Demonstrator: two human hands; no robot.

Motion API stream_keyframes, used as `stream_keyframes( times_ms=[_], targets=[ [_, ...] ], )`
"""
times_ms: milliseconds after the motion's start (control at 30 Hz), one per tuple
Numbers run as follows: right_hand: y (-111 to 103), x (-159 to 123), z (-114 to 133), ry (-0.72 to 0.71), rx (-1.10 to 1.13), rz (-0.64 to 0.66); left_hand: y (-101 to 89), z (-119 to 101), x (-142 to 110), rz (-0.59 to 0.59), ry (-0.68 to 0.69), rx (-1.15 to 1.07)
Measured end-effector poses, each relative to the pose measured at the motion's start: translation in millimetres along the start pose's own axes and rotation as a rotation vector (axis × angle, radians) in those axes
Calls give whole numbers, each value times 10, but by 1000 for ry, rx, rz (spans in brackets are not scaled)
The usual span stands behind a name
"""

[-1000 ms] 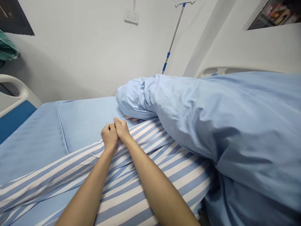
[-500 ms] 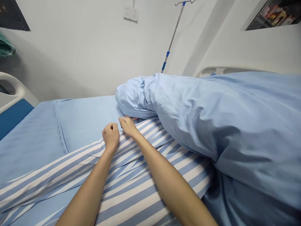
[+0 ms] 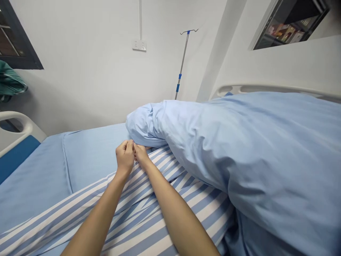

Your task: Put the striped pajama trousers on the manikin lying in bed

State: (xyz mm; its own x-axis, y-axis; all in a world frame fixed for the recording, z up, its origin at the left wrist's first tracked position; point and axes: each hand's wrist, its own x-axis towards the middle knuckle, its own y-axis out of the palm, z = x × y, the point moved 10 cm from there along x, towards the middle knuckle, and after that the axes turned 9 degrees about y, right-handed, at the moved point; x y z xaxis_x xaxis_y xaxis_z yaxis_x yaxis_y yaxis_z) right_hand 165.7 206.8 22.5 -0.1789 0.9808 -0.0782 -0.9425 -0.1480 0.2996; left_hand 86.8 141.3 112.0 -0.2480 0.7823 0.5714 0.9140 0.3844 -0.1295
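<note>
My left hand [image 3: 124, 155] is closed, thumb uppermost, at the far edge of the blue-and-white striped clothing [image 3: 149, 220]. Right against it, my right hand [image 3: 140, 153] is also closed, with its knuckles turned down. What the fingers pinch, if anything, is hidden between the two hands. The striped clothing spreads over the bed below my forearms, loosely folded. Just beyond my right hand, the rolled light-blue quilt [image 3: 197, 131] covers part of the stripes. A small patch of skin shows under the quilt's edge.
The blue bed sheet [image 3: 90, 153] stretches left to a bed end board [image 3: 29, 124]; another bed board [image 3: 255, 88] rises behind the quilt. An IV pole [image 3: 183, 58] stands by the wall, near a socket [image 3: 139, 45]. Green cloth [image 3: 10, 80] hangs at the left.
My right hand has moved left to meet my left hand, closing the small gap between them. The camera has tilted up, so the scene sits lower.
</note>
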Motion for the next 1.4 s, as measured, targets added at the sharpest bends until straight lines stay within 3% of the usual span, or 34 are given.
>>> stream_keyframes(
  times_ms=[67, 133, 233, 367, 600, 667, 767, 833, 933, 1033, 1233, 1400],
  targets=[
    [-37, -11, 11, 32, 46, -7, 43, 49, -25, -52, -46, -28],
    [-85, -13, 31, 39, 69, -32, 88, 246, -119, -70, -126, 77],
    [-201, -15, 54, 6, 144, -131, 202, 483, -253, 19, -130, 303],
    [-248, -43, 94, -81, 138, -212, 234, 575, -314, 61, -107, 391],
    [-194, -62, 362, -34, -410, -240, 254, 555, -281, 114, -116, 451],
    [-172, -108, 569, -102, -487, -213, 305, 565, -297, 174, -120, 479],
    [-103, -253, 835, -323, -705, -171, 375, 562, -319, 244, -112, 500],
    [-151, -326, 825, -402, -815, -189, 385, 551, -318, 242, -105, 513],
    [-355, -308, 602, -338, -865, -251, 387, 547, -319, 220, -101, 539],
    [-461, -269, 475, -316, -849, -267, 406, 530, -343, 224, -79, 549],
    [-535, -220, 523, -321, -685, -248, 483, 430, -254, 244, -105, 454],
    [-665, -127, 472, -239, -450, -223, 549, 322, -15, -33, -199, 68]
  ],
)
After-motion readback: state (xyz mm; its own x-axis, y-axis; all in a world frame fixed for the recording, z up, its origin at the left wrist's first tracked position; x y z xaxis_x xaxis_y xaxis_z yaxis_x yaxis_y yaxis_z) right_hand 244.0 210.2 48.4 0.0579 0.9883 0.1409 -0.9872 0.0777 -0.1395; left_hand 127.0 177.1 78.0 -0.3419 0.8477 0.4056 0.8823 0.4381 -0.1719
